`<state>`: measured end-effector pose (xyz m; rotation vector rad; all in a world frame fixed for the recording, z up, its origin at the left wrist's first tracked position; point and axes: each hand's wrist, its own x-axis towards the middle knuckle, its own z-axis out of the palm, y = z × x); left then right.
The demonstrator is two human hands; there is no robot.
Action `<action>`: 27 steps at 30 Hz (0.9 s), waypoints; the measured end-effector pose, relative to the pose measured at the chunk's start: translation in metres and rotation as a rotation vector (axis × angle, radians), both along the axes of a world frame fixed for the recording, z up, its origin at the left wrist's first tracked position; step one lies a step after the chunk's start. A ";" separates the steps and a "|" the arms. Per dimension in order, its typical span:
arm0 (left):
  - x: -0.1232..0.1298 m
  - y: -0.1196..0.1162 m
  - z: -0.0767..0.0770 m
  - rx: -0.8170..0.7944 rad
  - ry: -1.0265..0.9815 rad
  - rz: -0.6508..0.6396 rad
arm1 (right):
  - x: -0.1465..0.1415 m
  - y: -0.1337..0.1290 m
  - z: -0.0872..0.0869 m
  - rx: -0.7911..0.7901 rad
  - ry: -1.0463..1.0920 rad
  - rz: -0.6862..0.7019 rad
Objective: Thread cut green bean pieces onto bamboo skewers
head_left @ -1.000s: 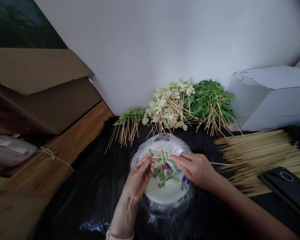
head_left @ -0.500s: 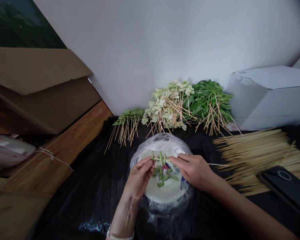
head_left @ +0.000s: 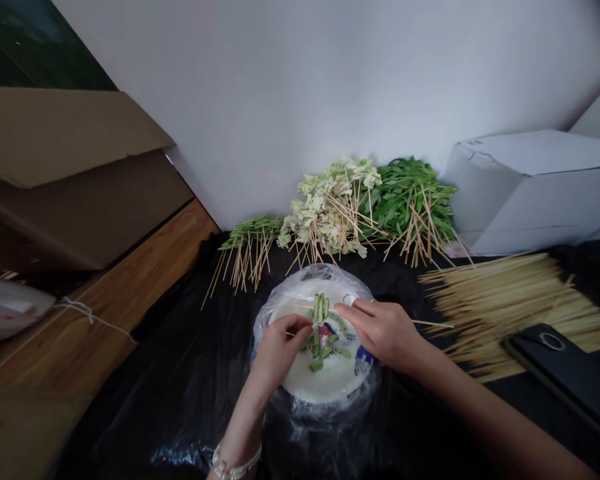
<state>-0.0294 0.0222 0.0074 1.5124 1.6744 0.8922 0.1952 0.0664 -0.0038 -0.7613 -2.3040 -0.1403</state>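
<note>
The right hand pinches a thin skewer over the plate. About three green bean pieces sit on the stick, just left of that pinch. A moment ago they were spread apart; now they are pushed close together. The left hand has dropped lower, fingertips pressed together among the loose pieces; I cannot tell if it holds one. Past the grip lie three heaps of filled skewers and one pile of bare sticks.
</note>
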 end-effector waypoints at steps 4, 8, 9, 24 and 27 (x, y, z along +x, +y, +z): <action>0.011 0.000 -0.005 -0.029 0.366 -0.126 | 0.000 0.000 0.000 -0.014 -0.003 0.009; 0.021 0.000 -0.010 -0.093 0.660 -0.117 | 0.000 0.001 0.000 -0.009 -0.010 0.017; 0.021 0.000 -0.010 -0.104 0.705 -0.118 | 0.000 0.001 0.000 -0.006 -0.010 0.016; 0.026 0.033 -0.001 -0.152 0.917 -0.066 | -0.001 0.003 -0.001 0.027 0.028 0.011; 0.030 0.039 -0.006 -0.167 0.929 -0.048 | 0.000 0.003 -0.001 0.022 0.025 0.016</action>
